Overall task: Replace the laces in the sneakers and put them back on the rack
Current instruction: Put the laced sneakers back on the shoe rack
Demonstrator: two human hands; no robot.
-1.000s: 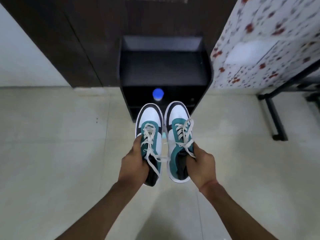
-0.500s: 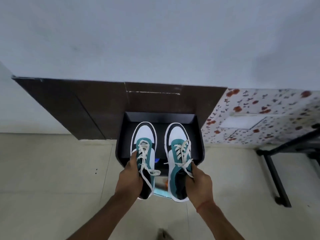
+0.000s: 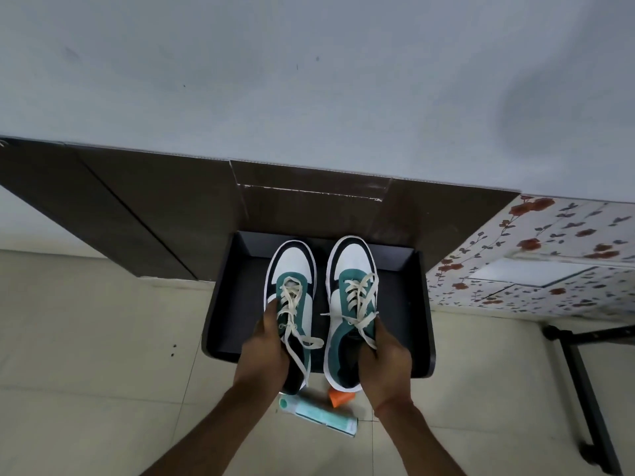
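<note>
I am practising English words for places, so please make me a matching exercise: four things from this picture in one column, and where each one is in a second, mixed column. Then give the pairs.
Things:
1. left sneaker
2. right sneaker
3. black rack
4. orange cap

Places:
a. lying on the floor tiles, beside the pale green tube
b. held in the right hand
c. standing against the dark wooden panel
d. held in the left hand

Pairs: 1-d, 2-b, 3-c, 4-a
</note>
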